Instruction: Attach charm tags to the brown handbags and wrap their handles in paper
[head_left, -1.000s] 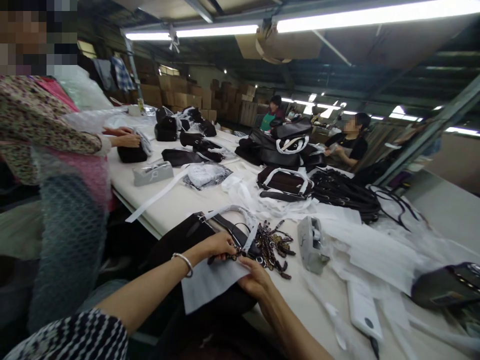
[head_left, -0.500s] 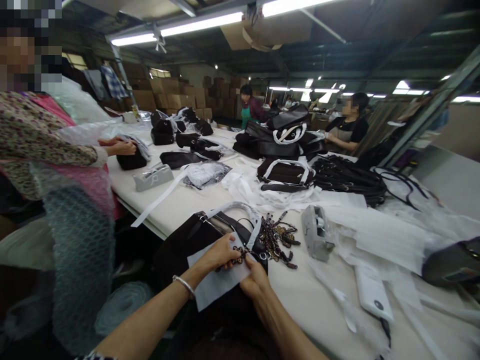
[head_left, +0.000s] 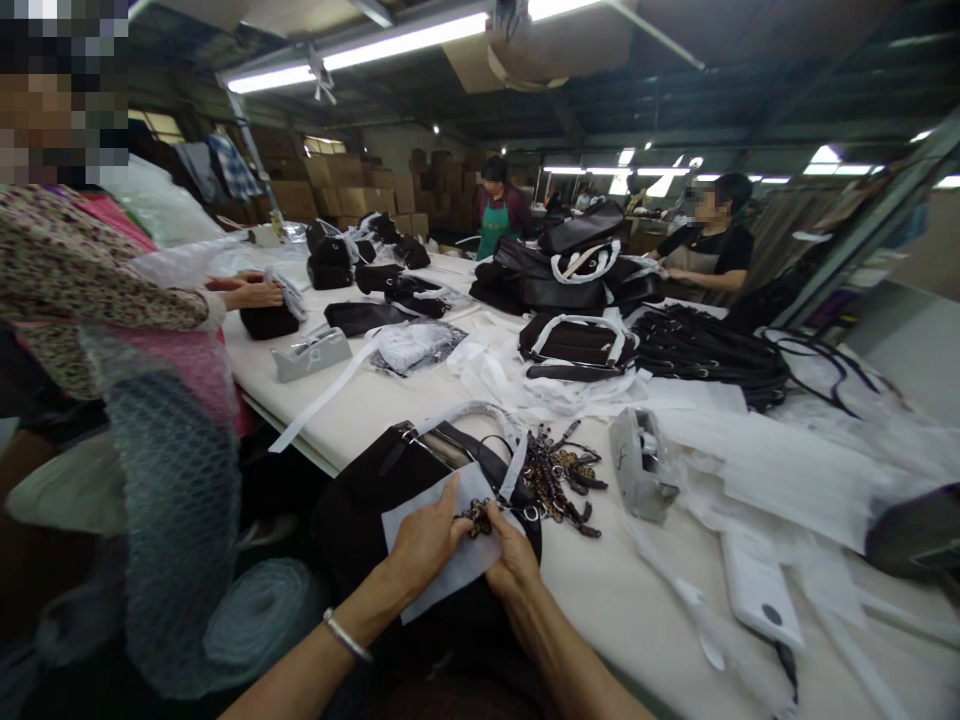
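A black handbag (head_left: 367,490) with white-wrapped handles leans at the table's front edge. Across its front lies a white sheet (head_left: 442,585), and on the sheet rests a brown patterned ornament (head_left: 478,517). My left hand (head_left: 427,540) pinches the ornament's left side between thumb and fingers, with the index finger pointing up. On the right, my right hand (head_left: 514,555) grips the ornament's edge with its thumb on top. Beside the bag's handle sits a pile of similar brown patterned ornaments (head_left: 562,470).
Grey tape dispensers (head_left: 643,465) stand right of the pile and at the far left. A white device (head_left: 761,590) with a cable lies at right. Black bags (head_left: 555,280) are stacked behind. A person's hands (head_left: 251,290) hold a bag at left.
My left hand has shifted slightly down and left, its index finger now raised. The view has turned slightly. The person in the green apron stands more upright.
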